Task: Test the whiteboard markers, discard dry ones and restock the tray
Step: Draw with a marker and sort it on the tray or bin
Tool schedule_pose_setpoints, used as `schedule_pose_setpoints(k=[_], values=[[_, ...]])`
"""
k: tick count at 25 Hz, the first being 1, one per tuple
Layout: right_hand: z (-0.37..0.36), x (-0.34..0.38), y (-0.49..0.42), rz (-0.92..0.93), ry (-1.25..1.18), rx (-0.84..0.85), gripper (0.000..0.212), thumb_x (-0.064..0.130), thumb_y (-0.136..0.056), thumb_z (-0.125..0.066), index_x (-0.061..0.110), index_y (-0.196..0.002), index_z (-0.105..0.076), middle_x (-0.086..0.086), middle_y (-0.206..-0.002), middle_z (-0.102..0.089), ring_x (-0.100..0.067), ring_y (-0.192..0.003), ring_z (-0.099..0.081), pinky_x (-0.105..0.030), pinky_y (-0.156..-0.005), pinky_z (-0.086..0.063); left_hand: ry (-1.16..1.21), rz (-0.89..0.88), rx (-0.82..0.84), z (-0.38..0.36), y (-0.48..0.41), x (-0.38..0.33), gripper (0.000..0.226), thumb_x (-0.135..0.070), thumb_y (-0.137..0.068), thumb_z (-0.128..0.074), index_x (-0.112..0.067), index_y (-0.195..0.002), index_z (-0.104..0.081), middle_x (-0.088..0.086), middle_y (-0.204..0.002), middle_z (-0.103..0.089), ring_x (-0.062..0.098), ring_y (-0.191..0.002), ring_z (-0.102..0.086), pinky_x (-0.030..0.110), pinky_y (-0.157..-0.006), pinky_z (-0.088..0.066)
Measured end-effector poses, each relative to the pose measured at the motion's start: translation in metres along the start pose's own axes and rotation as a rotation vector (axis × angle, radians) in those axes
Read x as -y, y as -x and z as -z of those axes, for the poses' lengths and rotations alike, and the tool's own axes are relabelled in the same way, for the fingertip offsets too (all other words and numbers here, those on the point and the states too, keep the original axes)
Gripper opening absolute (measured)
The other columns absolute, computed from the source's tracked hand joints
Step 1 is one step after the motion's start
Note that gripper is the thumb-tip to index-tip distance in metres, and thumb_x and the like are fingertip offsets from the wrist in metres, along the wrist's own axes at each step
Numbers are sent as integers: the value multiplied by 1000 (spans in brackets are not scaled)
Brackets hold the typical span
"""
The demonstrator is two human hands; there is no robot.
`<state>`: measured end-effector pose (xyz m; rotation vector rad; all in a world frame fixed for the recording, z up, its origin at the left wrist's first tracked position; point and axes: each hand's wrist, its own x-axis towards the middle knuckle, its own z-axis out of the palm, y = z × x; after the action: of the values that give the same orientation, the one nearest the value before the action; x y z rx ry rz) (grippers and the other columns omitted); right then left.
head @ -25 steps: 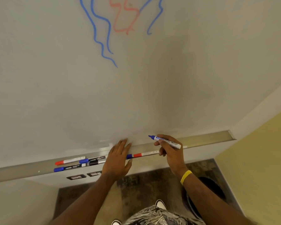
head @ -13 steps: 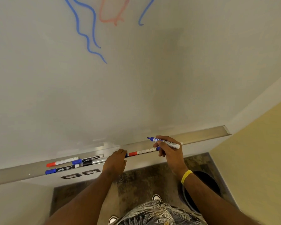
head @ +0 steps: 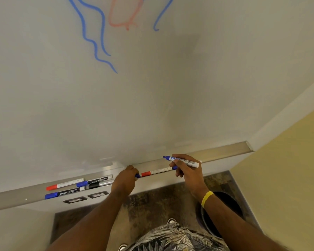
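My right hand (head: 188, 173) grips a white marker with a blue cap (head: 182, 161), held level just above the metal tray (head: 225, 151) with its cap pointing left. My left hand (head: 125, 181) is on the tray with its fingers curled round a marker whose blue end (head: 137, 176) sticks out to the right. A red-capped white marker (head: 156, 172) lies in the tray between my hands. Further left lie a red-capped marker (head: 64, 184), two blue-capped dark markers (head: 95, 181) (head: 64, 193) and a black-and-silver one (head: 100, 185). The whiteboard (head: 152, 96) carries blue and red scribbles at the top.
A dark round bin (head: 225, 212) stands on the floor under my right forearm. A yellow wall (head: 288, 178) closes the right side. Two wall sockets (head: 85, 197) sit under the tray. My shoes show on the patterned floor below.
My left hand went from flat fingers over the tray to curled fingers round the blue-ended marker. My right hand kept holding its marker in about the same spot.
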<state>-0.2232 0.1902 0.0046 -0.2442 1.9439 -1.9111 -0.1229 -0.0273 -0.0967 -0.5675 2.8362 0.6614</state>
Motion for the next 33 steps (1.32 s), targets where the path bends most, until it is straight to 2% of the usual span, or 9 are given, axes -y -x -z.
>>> schedule_pose_setpoints(k=[6, 10, 13, 15, 18, 23, 30, 33], values=[[-2, -1, 3, -36, -30, -8, 15, 5, -95, -61, 14, -101, -72, -12, -81, -74, -19, -58, -59, -23, -54, -52, 218, 17, -126, 18, 10, 3, 21, -5, -93, -60, -15, -108, -70, 1, -105, -64, 12, -89, -57, 19, -83, -44], [-7, -5, 6, -61, -46, 15, 11, 9, -94, -64, 7, -95, -74, -14, -76, -72, -23, -59, -57, -25, -53, -48, 497, -43, -209, 37, 22, -18, 26, -7, -88, -71, -25, -106, -73, -18, -97, -66, -3, -90, -62, 7, -77, -48], [-13, -6, 9, -84, -24, 15, 13, 15, -95, -64, 8, -92, -74, -11, -76, -74, -21, -59, -58, -25, -54, -49, 612, -94, -244, 48, 36, -37, 29, -14, -86, -74, -39, -99, -69, -29, -92, -65, -7, -93, -61, 5, -72, -48], [-15, -6, 10, -95, -16, 16, 14, 17, -95, -63, 12, -90, -75, -9, -77, -75, -19, -58, -59, -24, -54, -49, 633, -120, -256, 53, 43, -45, 29, -15, -86, -75, -41, -99, -69, -33, -91, -64, -8, -92, -62, 5, -72, -48], [-16, -7, 15, -101, -16, 32, 15, 19, -95, -64, 17, -86, -75, -8, -76, -75, -16, -57, -60, -22, -53, -49, 619, -145, -253, 56, 50, -53, 23, -14, -87, -74, -28, -106, -74, -30, -95, -64, -7, -92, -62, 6, -75, -49], [-13, -10, 18, -138, -52, 29, 18, 21, -96, -62, 9, -91, -74, -10, -78, -75, -17, -57, -60, -24, -55, -50, 613, -174, -264, 57, 53, -59, 23, -15, -87, -75, -23, -108, -74, -26, -95, -65, -6, -90, -63, 6, -78, -49], [-3, -17, 23, -164, -57, 33, 19, 19, -97, -61, 7, -92, -74, -12, -79, -75, -15, -57, -60, -22, -54, -49, 548, -177, -198, 51, 53, -70, 23, -18, -88, -73, -26, -110, -74, -25, -96, -64, -3, -89, -63, 5, -78, -48], [-1, -23, 27, -250, -106, 56, 21, 24, -97, -61, 7, -94, -73, -13, -80, -74, -16, -59, -61, -23, -56, -49, 573, -124, -163, 43, 58, -78, 24, -21, -90, -71, -32, -111, -70, -28, -93, -64, -5, -87, -64, 4, -77, -48]])
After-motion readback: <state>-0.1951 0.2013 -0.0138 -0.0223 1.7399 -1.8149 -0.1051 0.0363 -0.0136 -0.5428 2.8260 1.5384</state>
